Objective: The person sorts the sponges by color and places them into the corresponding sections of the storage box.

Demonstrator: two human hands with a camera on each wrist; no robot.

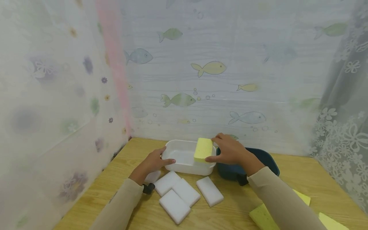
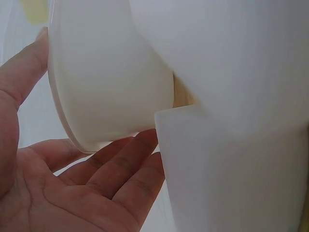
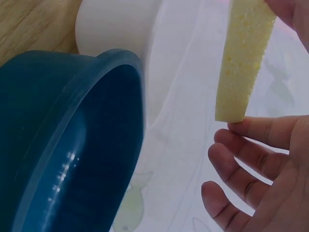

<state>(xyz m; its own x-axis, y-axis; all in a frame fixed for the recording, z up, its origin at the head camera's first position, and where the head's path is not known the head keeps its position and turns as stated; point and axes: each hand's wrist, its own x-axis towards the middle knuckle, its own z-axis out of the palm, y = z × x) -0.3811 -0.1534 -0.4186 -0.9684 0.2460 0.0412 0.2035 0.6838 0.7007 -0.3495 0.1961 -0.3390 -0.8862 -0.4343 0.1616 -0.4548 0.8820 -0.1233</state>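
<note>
My right hand (image 1: 230,150) pinches a yellow sponge (image 1: 203,149) by its ends, between thumb and index finger. The sponge is held over the right end of a white plastic tub (image 1: 184,171). In the right wrist view the other fingers (image 3: 227,166) stay off the sponge (image 3: 244,63). At the tub's left end my left hand (image 1: 153,161) grips the wall, thumb over the rim and fingers along the outside, as the left wrist view shows with the tub (image 2: 111,87). A dark blue tub (image 1: 227,172) stands just right of the white one, partly behind my right arm.
Several white sponges (image 1: 174,206) lie in front of the white tub, some overlapping. More yellow sponges (image 1: 263,217) lie at the front right, partly under my right sleeve (image 1: 281,198). The wooden table (image 1: 235,210) backs onto a fish-print curtain (image 1: 178,73).
</note>
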